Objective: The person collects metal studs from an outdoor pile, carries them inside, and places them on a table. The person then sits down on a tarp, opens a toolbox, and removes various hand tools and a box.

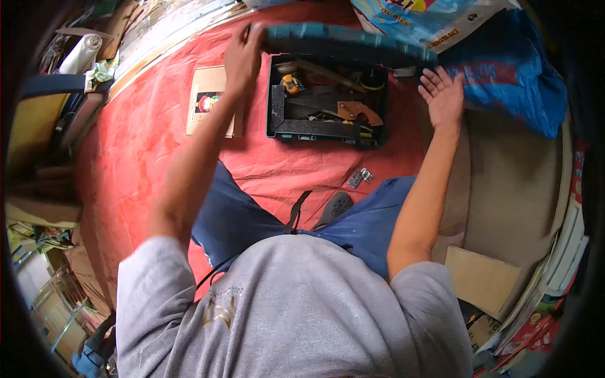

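A teal and dark toolbox lies on the red sheet with its lid raised along the far side. My left hand grips the lid's left end. At the other end, my right hand is open, palm up and fingers spread, close to the lid's right corner; whether it touches is unclear. Inside the toolbox lie a handsaw with an orange-brown handle, a yellow tape measure and a dark L-shaped piece. Other tools in there are shadowed.
Left of the toolbox is a flat cardboard box with a printed figure. Small metal pieces lie near my shoe. Blue sacks stand at the far right. A wooden board lies at the right on brown cardboard.
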`<state>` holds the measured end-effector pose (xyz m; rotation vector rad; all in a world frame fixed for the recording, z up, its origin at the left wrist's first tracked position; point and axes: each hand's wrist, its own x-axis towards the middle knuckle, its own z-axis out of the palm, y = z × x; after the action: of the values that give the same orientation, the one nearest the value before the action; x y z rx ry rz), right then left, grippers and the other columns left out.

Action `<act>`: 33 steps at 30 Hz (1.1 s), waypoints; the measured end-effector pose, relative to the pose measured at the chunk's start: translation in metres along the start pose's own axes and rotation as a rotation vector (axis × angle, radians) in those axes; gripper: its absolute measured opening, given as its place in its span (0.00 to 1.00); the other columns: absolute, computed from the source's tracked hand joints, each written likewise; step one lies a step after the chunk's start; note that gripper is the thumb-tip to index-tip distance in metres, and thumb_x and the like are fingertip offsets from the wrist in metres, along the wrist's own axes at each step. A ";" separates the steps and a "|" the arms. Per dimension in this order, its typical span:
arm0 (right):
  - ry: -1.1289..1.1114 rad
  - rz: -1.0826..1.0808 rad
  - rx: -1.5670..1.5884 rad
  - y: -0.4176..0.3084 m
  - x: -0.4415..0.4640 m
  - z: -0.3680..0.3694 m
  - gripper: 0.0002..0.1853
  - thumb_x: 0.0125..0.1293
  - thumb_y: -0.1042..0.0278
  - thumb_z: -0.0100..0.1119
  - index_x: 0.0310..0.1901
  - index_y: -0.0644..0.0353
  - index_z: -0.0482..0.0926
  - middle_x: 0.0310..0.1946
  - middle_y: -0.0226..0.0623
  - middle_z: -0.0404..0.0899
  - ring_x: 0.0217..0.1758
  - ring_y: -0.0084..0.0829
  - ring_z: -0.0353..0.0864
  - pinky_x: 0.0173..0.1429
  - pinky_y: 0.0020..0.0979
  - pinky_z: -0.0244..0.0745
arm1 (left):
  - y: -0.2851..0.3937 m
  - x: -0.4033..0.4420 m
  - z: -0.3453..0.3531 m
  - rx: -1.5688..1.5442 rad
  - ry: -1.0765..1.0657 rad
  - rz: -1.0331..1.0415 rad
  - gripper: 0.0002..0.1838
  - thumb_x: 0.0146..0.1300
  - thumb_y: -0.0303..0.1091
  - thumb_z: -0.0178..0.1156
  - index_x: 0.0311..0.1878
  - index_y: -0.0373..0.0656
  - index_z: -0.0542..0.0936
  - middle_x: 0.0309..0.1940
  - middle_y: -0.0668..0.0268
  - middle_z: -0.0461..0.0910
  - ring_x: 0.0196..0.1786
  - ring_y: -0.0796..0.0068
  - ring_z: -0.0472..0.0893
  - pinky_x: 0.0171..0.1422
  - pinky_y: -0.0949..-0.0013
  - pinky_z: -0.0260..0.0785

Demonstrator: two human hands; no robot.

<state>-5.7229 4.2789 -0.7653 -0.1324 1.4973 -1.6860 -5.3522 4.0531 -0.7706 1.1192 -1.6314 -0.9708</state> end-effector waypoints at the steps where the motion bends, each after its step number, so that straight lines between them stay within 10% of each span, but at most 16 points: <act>1: -0.088 -0.051 -0.121 -0.008 0.008 0.010 0.43 0.74 0.27 0.43 0.69 0.63 0.70 0.57 0.41 0.79 0.55 0.34 0.79 0.59 0.41 0.71 | -0.009 0.039 0.000 0.049 -0.176 0.055 0.29 0.72 0.53 0.57 0.59 0.33 0.80 0.49 0.55 0.85 0.49 0.69 0.82 0.56 0.69 0.71; 2: -0.092 -0.051 -0.118 -0.003 0.018 0.017 0.43 0.74 0.27 0.43 0.69 0.63 0.70 0.57 0.41 0.79 0.55 0.34 0.79 0.59 0.41 0.71 | -0.033 0.080 0.002 0.174 -0.246 -0.023 0.30 0.73 0.52 0.56 0.64 0.35 0.78 0.55 0.56 0.83 0.54 0.70 0.80 0.60 0.69 0.70; 3: 0.004 -0.153 -0.317 0.007 0.026 0.025 0.42 0.72 0.27 0.45 0.68 0.61 0.71 0.57 0.42 0.79 0.54 0.35 0.79 0.58 0.40 0.71 | -0.035 0.106 0.021 -0.071 -0.215 -0.147 0.17 0.71 0.47 0.60 0.49 0.41 0.83 0.32 0.70 0.79 0.37 0.80 0.75 0.44 0.72 0.68; 5: 0.017 -0.364 -0.599 0.029 0.028 0.028 0.36 0.72 0.31 0.48 0.66 0.56 0.74 0.58 0.41 0.78 0.51 0.34 0.80 0.54 0.38 0.71 | -0.048 0.145 0.043 -0.375 -0.199 -0.296 0.13 0.70 0.47 0.62 0.44 0.47 0.82 0.31 0.74 0.77 0.32 0.79 0.73 0.34 0.72 0.64; 11: -0.134 -0.264 -1.683 0.070 0.051 0.015 0.29 0.71 0.42 0.57 0.57 0.62 0.82 0.45 0.39 0.84 0.46 0.27 0.80 0.47 0.28 0.74 | -0.060 0.169 0.072 -0.347 -0.239 -0.386 0.15 0.70 0.53 0.61 0.44 0.53 0.80 0.29 0.74 0.72 0.29 0.76 0.68 0.33 0.67 0.61; 14: -0.360 -0.104 -1.201 0.057 0.044 0.024 0.26 0.71 0.47 0.59 0.59 0.62 0.81 0.49 0.41 0.85 0.49 0.29 0.81 0.54 0.31 0.75 | -0.081 0.183 0.069 -0.410 -0.333 -0.566 0.25 0.67 0.60 0.61 0.59 0.56 0.79 0.51 0.64 0.82 0.52 0.64 0.80 0.59 0.55 0.69; 19: -0.249 -0.319 -1.366 0.051 0.070 -0.007 0.21 0.70 0.55 0.59 0.54 0.65 0.83 0.46 0.45 0.87 0.50 0.35 0.84 0.56 0.37 0.75 | -0.028 0.115 0.031 -0.354 -0.407 -0.699 0.46 0.64 0.70 0.57 0.81 0.61 0.57 0.82 0.62 0.53 0.80 0.55 0.53 0.80 0.44 0.47; 21: -0.201 -0.259 -1.365 0.044 0.069 -0.013 0.20 0.70 0.56 0.59 0.53 0.65 0.83 0.45 0.45 0.87 0.50 0.36 0.84 0.56 0.37 0.76 | -0.091 0.077 0.020 -0.182 -0.491 -0.162 0.31 0.72 0.55 0.56 0.64 0.37 0.77 0.60 0.55 0.80 0.69 0.63 0.72 0.74 0.56 0.59; 27: -0.239 -0.390 -1.329 0.114 0.116 -0.011 0.15 0.66 0.60 0.58 0.46 0.61 0.86 0.44 0.51 0.86 0.51 0.45 0.85 0.55 0.42 0.77 | -0.065 -0.100 -0.029 0.399 -1.666 -0.162 0.33 0.67 0.54 0.61 0.70 0.45 0.74 0.66 0.52 0.77 0.68 0.53 0.77 0.75 0.57 0.65; 28: -0.274 -0.357 -1.350 0.133 0.117 -0.002 0.14 0.65 0.61 0.58 0.46 0.59 0.86 0.46 0.54 0.85 0.53 0.51 0.85 0.57 0.46 0.77 | -0.026 -0.119 -0.029 0.568 -1.690 -0.429 0.34 0.66 0.56 0.62 0.71 0.46 0.74 0.66 0.53 0.77 0.67 0.53 0.77 0.75 0.57 0.66; 33: -0.360 -0.330 -1.478 0.151 0.105 0.031 0.14 0.65 0.62 0.60 0.46 0.61 0.85 0.44 0.56 0.85 0.53 0.54 0.83 0.57 0.49 0.76 | -0.082 -0.153 -0.043 0.954 -1.697 -0.169 0.33 0.66 0.52 0.63 0.69 0.45 0.73 0.62 0.51 0.80 0.64 0.50 0.79 0.68 0.52 0.72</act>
<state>-5.6939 4.2002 -0.9318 -1.4080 2.1592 -0.3680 -5.2632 4.1710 -0.8715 0.9008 -3.6826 -1.3941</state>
